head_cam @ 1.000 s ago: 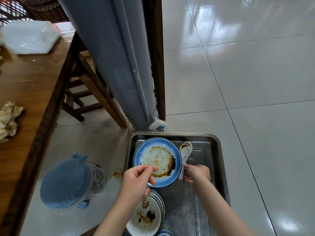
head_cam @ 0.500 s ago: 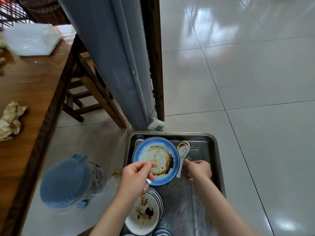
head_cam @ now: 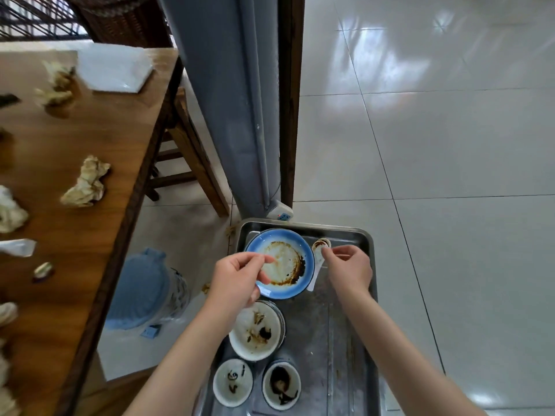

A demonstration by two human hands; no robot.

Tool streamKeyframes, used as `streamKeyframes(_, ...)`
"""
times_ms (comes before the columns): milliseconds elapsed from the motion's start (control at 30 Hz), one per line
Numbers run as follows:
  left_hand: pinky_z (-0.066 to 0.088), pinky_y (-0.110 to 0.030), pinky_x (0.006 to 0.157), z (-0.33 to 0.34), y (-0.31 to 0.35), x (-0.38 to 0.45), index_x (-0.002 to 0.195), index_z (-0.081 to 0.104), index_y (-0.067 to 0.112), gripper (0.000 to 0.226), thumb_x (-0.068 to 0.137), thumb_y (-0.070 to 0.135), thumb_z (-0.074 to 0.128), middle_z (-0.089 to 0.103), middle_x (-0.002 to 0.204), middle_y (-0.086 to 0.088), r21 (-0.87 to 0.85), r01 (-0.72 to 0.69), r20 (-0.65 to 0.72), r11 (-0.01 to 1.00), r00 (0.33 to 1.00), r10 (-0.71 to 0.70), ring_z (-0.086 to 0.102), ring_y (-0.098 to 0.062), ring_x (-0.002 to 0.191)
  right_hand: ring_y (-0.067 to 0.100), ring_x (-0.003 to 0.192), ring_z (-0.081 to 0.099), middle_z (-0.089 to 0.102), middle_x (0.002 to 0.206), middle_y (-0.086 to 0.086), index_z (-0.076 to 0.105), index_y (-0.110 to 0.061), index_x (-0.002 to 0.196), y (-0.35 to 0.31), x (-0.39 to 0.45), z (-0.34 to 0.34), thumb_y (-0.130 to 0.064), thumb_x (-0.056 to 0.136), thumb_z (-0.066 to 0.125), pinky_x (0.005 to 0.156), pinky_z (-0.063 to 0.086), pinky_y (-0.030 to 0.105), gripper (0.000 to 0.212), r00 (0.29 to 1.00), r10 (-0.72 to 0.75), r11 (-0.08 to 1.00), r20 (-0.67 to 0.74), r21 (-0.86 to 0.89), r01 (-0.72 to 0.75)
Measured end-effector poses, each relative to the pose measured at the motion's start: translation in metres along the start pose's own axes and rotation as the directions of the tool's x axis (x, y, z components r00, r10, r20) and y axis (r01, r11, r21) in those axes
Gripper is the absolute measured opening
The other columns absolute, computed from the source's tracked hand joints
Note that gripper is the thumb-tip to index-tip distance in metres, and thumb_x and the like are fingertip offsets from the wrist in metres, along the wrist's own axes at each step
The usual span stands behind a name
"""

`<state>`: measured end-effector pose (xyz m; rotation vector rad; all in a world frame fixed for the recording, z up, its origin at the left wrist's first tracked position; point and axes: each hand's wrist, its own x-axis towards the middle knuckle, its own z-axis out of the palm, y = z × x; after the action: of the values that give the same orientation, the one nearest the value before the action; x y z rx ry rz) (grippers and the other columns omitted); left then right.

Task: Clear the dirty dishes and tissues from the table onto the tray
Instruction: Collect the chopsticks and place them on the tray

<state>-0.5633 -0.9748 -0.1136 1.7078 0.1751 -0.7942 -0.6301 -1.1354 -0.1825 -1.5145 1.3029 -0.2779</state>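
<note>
A metal tray (head_cam: 345, 233) lies on the floor. In its far end rests a blue-rimmed dirty plate (head_cam: 283, 262), and my left hand (head_cam: 237, 283) grips its near-left rim, thumb on top. A white spoon (head_cam: 319, 253) lies along the plate's right side; my right hand (head_cam: 350, 270) pinches it just behind its bowl. Nearer me on the tray are a stack of stained white plates (head_cam: 255, 333) and two small dirty bowls (head_cam: 232, 382) (head_cam: 281, 385). Crumpled tissues (head_cam: 87, 183) (head_cam: 55, 82) lie on the wooden table (head_cam: 99, 139) to the left.
A blue-lidded bin (head_cam: 141, 292) stands on the floor between table and tray. A grey curtain (head_cam: 228, 100), a wooden post (head_cam: 289, 100) and a power strip (head_cam: 279, 213) sit just beyond the tray. A chair (head_cam: 186, 163) is under the table; a white tissue pack (head_cam: 114, 69) lies at its far end.
Plate and spoon have settled in the tray's far end. My right hand slid up the spoon from its handle toward its bowl. The view widened, showing more of the table.
</note>
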Motion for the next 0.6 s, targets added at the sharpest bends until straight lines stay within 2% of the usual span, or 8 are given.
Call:
streamKeyframes(133, 0.025, -0.015, 0.032, -0.018, 0.023, -0.034, 0.086, 0.07, 0.01, 0.021, 0.095, 0.012, 0.051, 0.057, 0.051, 0.001, -0.002, -0.033, -0.024, 0.999, 0.999, 0.032, 0.032, -0.008, 0.03, 0.001, 0.07, 0.057, 0.058, 0.074, -0.016, 0.054, -0.031, 0.075, -0.03, -0.037, -0.017, -0.032, 0.08, 0.071, 0.054, 0.038, 0.013, 0.018, 0.992, -0.093, 0.996, 0.088, -0.007, 0.094)
streamKeyframes(267, 0.025, -0.015, 0.033, -0.039, 0.05, -0.077, 0.087, 0.069, 0.011, 0.022, 0.096, 0.014, 0.049, 0.057, 0.053, 0.0, -0.021, -0.048, -0.076, 0.999, 0.996, 0.046, 0.033, -0.007, 0.032, 0.0, 0.075, 0.06, 0.063, 0.081, -0.015, 0.061, -0.027, 0.087, -0.059, -0.08, -0.034, -0.033, 0.079, 0.072, 0.054, 0.04, 0.011, 0.015, 0.961, -0.177, 0.982, 0.213, -0.03, 0.187)
streamKeyframes(367, 0.025, -0.016, 0.032, -0.061, 0.071, -0.123, 0.088, 0.069, 0.012, 0.021, 0.096, 0.015, 0.05, 0.057, 0.057, -0.001, -0.073, -0.072, -0.102, 0.995, 0.993, 0.065, 0.034, -0.007, 0.032, 0.001, 0.079, 0.061, 0.064, 0.085, -0.013, 0.061, -0.026, 0.09, -0.085, -0.124, -0.048, -0.032, 0.08, 0.071, 0.057, 0.043, 0.011, 0.015, 0.918, -0.227, 0.968, 0.326, -0.024, 0.249)
streamKeyframes(500, 0.028, -0.015, 0.032, -0.1, 0.089, -0.183, 0.089, 0.069, 0.015, 0.019, 0.095, 0.018, 0.052, 0.059, 0.058, 0.0, -0.038, -0.158, -0.156, 0.987, 0.976, 0.151, 0.038, -0.005, 0.033, -0.002, 0.078, 0.061, 0.064, 0.084, -0.015, 0.059, -0.031, 0.087, -0.118, -0.189, -0.062, -0.031, 0.081, 0.07, 0.061, 0.046, 0.012, 0.012, 0.842, -0.297, 0.942, 0.45, -0.004, 0.335)
streamKeyframes(600, 0.027, -0.015, 0.032, -0.132, 0.093, -0.217, 0.085, 0.07, 0.016, 0.021, 0.096, 0.018, 0.051, 0.058, 0.054, 0.002, -0.022, -0.25, -0.204, 0.968, 0.949, 0.241, 0.037, -0.006, 0.033, 0.002, 0.088, 0.061, 0.064, 0.09, -0.013, 0.062, -0.025, 0.096, -0.137, -0.232, -0.065, -0.031, 0.082, 0.069, 0.076, 0.051, 0.023, 0.017, 0.774, -0.354, 0.908, 0.526, -0.006, 0.419)
